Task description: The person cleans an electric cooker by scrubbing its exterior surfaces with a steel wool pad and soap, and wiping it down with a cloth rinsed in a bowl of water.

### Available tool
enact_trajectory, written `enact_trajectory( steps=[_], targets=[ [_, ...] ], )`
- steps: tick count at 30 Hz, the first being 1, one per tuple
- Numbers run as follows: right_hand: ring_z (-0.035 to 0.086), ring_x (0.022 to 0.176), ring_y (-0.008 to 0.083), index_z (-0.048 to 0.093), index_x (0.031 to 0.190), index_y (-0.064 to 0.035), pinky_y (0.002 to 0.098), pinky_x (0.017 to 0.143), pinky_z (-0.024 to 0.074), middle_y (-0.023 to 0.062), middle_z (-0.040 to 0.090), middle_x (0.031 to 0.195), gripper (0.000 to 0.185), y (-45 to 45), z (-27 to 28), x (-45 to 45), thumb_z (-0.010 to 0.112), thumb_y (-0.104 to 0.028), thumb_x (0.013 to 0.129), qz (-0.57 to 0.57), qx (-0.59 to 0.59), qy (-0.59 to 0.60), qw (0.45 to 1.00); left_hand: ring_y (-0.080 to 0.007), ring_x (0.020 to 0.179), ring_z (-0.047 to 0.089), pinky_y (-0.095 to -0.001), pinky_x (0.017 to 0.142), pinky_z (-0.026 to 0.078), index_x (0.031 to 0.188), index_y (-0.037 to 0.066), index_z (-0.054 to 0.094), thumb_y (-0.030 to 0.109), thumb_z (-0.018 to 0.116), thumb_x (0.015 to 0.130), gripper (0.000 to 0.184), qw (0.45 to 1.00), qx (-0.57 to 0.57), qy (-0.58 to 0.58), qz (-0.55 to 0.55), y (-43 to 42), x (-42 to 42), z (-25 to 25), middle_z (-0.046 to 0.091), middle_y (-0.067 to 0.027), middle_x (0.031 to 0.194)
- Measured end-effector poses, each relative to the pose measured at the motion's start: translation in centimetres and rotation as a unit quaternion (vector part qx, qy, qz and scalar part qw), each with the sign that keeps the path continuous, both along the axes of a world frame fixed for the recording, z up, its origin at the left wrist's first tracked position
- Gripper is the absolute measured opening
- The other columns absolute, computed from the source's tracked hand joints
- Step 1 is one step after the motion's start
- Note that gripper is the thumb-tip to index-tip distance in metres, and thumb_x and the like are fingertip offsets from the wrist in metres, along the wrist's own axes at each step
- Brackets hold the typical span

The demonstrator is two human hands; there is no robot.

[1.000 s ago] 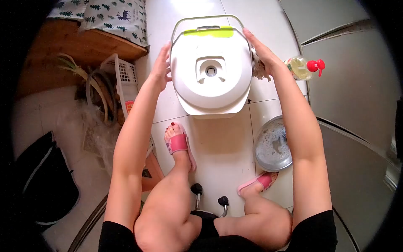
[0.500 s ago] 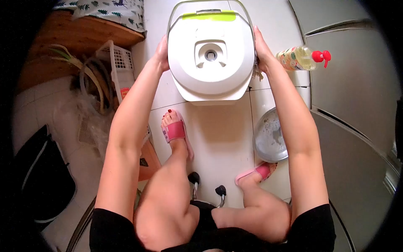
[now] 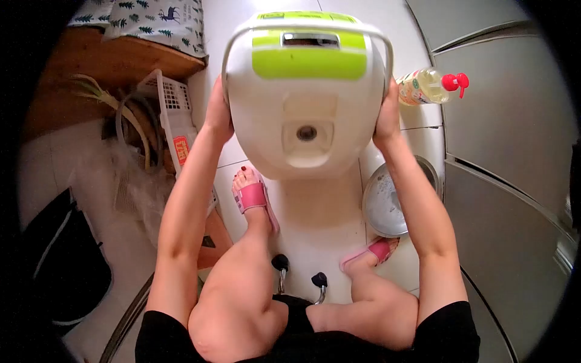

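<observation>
A white rice cooker (image 3: pixel 260 109) with a green front panel and a raised grey-white handle is held between my two hands, tilted so its green side shows. My left hand (image 3: pixel 219 112) presses against its left side, and my right hand (image 3: pixel 388 115) grips its right side. The fingers of both hands are partly hidden behind the cooker's body. A round vent sits in the middle of the lid.
To the right, a bottle with a red pump (image 3: pixel 426 86) lies near grey cabinet doors (image 3: pixel 502 103). A metal basin (image 3: pixel 384 206) rests by my right foot. At left are a white basket (image 3: pixel 175 115), green onions (image 3: pixel 136 115), a wooden ledge (image 3: pixel 139 51) and a black bag (image 3: pixel 72 260).
The cooker has come up closer to the camera and tipped, bringing its green panel into fuller view. Both hands have moved with it, now holding its sides.
</observation>
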State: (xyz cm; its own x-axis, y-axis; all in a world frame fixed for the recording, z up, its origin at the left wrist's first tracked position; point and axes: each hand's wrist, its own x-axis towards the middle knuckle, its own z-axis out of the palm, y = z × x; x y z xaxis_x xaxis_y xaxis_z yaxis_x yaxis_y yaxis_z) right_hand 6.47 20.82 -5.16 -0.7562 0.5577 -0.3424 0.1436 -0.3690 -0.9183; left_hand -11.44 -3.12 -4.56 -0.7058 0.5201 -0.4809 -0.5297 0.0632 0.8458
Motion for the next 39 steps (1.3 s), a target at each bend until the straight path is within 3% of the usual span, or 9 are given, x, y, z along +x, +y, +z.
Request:
enact_trajectory(
  steps=[5, 9, 11, 13, 16, 19, 28, 31, 39],
  targets=[
    [0.057, 0.113, 0.0174, 0.053, 0.133, -0.0084, 0.033, 0.098, 0.0463, 0.0056, 0.06, 0.12, 0.049, -2.3, -0.1, 3.9, 0.029, -0.042, 0.108, -0.131, -0.095, 0.052, 0.985, -0.0223, 0.132, 0.047, -0.0376, 0.109, 0.038, 0.153, 0.011, 0.032, 0.054, 0.042, 0.098, 0.071, 0.996, 0.073, 0.052, 0.002, -0.6, 4.0, 1.7, 0.047, -0.0106, 0.146],
    [0.055, 0.114, 0.0178, 0.053, 0.131, -0.0086, 0.0349, 0.104, 0.0409, 0.0065, 0.061, 0.116, 0.047, -2.6, -0.4, 5.8, 0.042, -0.044, 0.102, -0.175, -0.156, 0.05, 0.971, -0.0291, 0.112, 0.063, -0.0463, 0.097, 0.052, 0.133, 0.005, 0.055, 0.054, 0.046, 0.095, 0.062, 0.949, 0.244, -0.183, 0.076, -7.3, 2.9, -8.9, 0.064, -0.0145, 0.125],
    [0.054, 0.113, 0.0167, 0.056, 0.126, -0.0088, 0.0354, 0.111, 0.0332, 0.0062, 0.061, 0.115, 0.045, -2.3, -1.0, 7.2, 0.043, -0.044, 0.102, -0.162, -0.208, 0.075, 0.962, -0.0283, 0.104, 0.066, -0.0456, 0.09, 0.056, 0.129, 0.003, 0.058, 0.055, 0.048, 0.093, 0.063, 0.983, 0.178, -0.035, -0.037, -9.6, 1.0, -13.5, 0.066, -0.0162, 0.118],
    [0.054, 0.109, 0.0146, 0.059, 0.12, -0.0058, 0.0349, 0.118, 0.0196, 0.0056, 0.06, 0.114, 0.044, -2.3, -2.3, 9.1, 0.044, -0.043, 0.102, -0.109, -0.212, 0.077, 0.968, -0.0259, 0.098, 0.068, -0.041, 0.084, 0.059, 0.124, 0.001, 0.06, 0.052, 0.047, 0.094, 0.06, 0.982, 0.169, -0.074, 0.034, -6.0, 4.6, -7.1, 0.068, -0.0151, 0.111],
    [0.06, 0.105, 0.0164, 0.038, 0.13, -0.0225, 0.0348, 0.091, 0.0521, 0.0039, 0.056, 0.115, 0.034, -3.8, -1.6, 9.4, 0.047, -0.038, 0.101, -0.126, -0.114, 0.1, 0.98, -0.0239, 0.108, 0.061, -0.0379, 0.09, 0.053, 0.136, 0.008, 0.046, 0.049, 0.045, 0.095, 0.058, 0.989, 0.144, -0.018, -0.019, -5.6, 4.9, -5.7, 0.061, -0.0128, 0.121],
    [0.046, 0.103, 0.0136, 0.037, 0.129, -0.0124, 0.0296, 0.095, 0.0378, 0.0024, 0.048, 0.107, 0.037, -4.3, -1.6, 9.9, 0.05, -0.031, 0.1, -0.115, -0.078, 0.086, 0.987, -0.0221, 0.126, 0.047, -0.0365, 0.105, 0.042, 0.159, 0.02, 0.018, 0.049, 0.042, 0.097, 0.073, 0.995, 0.096, 0.008, -0.035, -3.0, 6.2, -1.4, 0.045, -0.0102, 0.144],
    [0.043, 0.113, 0.017, 0.039, 0.126, -0.0053, 0.033, 0.103, 0.0334, 0.0073, 0.042, 0.122, 0.043, -5.2, -2.0, 10.9, 0.051, -0.037, 0.1, -0.122, 0.084, 0.037, 0.988, -0.0292, 0.131, 0.048, -0.0441, 0.104, 0.046, 0.156, 0.011, 0.025, 0.078, 0.045, 0.088, 0.098, 0.992, 0.11, -0.044, -0.029, -5.3, 5.7, -3.0, 0.045, -0.0164, 0.147],
    [0.043, 0.114, 0.0176, 0.04, 0.127, -0.0042, 0.0332, 0.104, 0.0326, 0.0085, 0.044, 0.124, 0.044, -5.3, -1.8, 10.7, 0.051, -0.036, 0.1, -0.132, 0.107, 0.031, 0.985, -0.0329, 0.143, 0.03, -0.0485, 0.118, 0.024, 0.16, 0.018, 0.014, 0.075, 0.05, 0.085, 0.102, 0.969, 0.027, 0.205, -0.131, -0.3, 6.2, 4.4, 0.026, -0.0218, 0.157],
    [0.044, 0.122, 0.0213, 0.043, 0.138, -0.0042, 0.034, 0.109, 0.0311, 0.0117, 0.045, 0.132, 0.05, -3.5, 4.2, 9.2, 0.05, -0.032, 0.096, -0.107, 0.223, 0.043, 0.968, -0.0328, 0.139, 0.039, -0.0438, 0.115, 0.031, 0.154, 0.005, 0.029, 0.04, 0.081, 0.076, 0.101, 0.914, -0.104, 0.381, -0.096, 2.7, 6.7, 9.4, 0.037, -0.0231, 0.15]
  ],
)
